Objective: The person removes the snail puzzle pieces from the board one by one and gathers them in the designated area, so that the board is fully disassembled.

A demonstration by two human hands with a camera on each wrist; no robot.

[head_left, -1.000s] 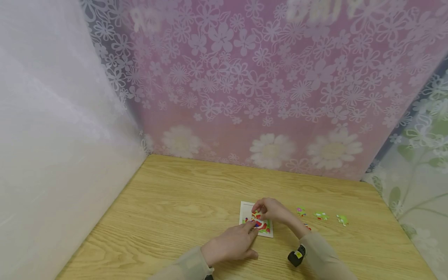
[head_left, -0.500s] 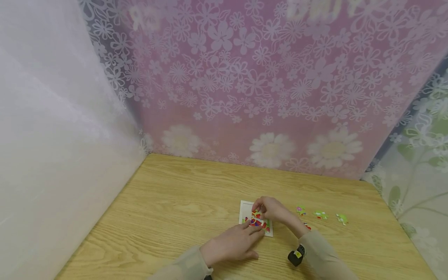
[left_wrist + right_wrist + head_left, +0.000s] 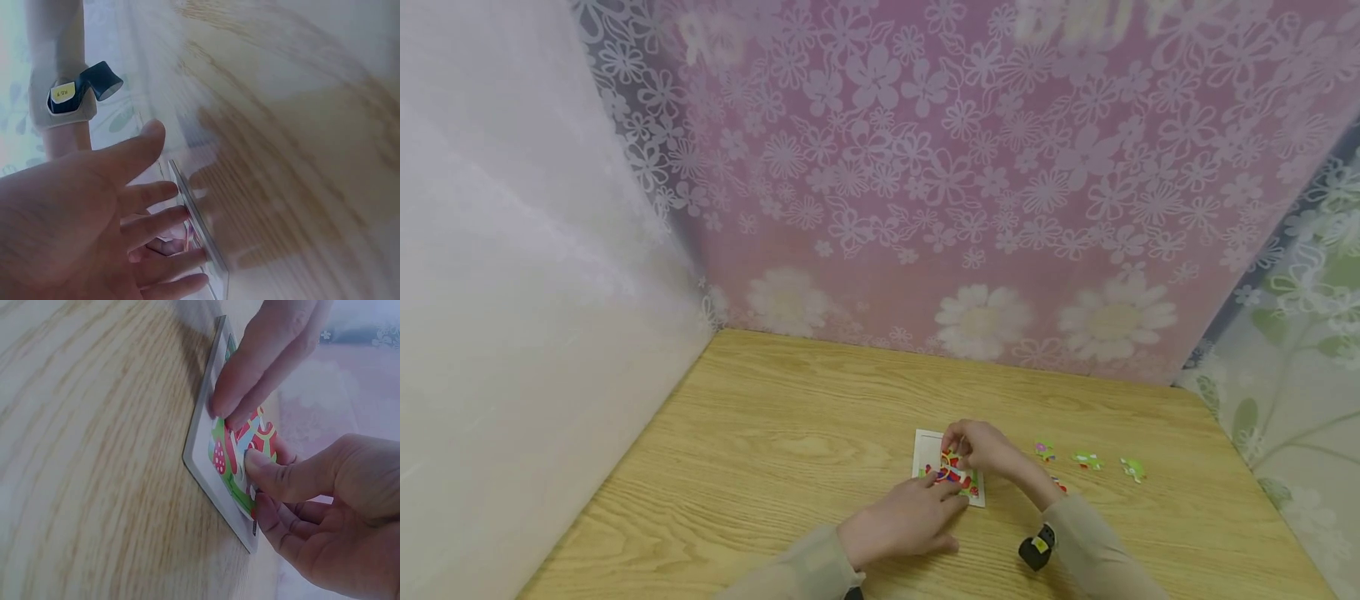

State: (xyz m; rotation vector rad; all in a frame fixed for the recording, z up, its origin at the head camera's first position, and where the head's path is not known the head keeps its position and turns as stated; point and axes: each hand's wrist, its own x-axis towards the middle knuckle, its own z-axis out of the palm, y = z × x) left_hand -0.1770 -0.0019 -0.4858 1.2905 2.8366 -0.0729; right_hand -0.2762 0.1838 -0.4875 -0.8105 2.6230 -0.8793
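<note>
With my right hand (image 3: 988, 447) I am pinching a red and yellow puzzle piece (image 3: 265, 437): the thumb is pressing on its face, and the curled fingers are meeting it from the other side. This piece is being held over the white puzzle board (image 3: 930, 447), among the pieces which are already lying there; whether it is sitting flat or a little raised, I cannot tell, because my fingers are covering part of it.

My left hand (image 3: 898, 517) is not gripping anything. Its fingers are lying straight and slightly spread, with the fingertips resting on the near part of the board, while the thumb is standing out to the side, away from the board. In the right wrist view two of these fingers are touching the picture just beside the pinched piece, and a red shape with white spots (image 3: 219, 457) is showing near them.

The board is lying on the wood-grain table (image 3: 797, 408), under both hands. To the right of it, three green loose pieces (image 3: 1087, 460) are lying in a row, well apart from the board. One more piece with red colour (image 3: 1059, 484) is lying nearer, partly hiding behind my right forearm. Behind the table a pink flowered cloth (image 3: 925, 167) is hanging.
</note>
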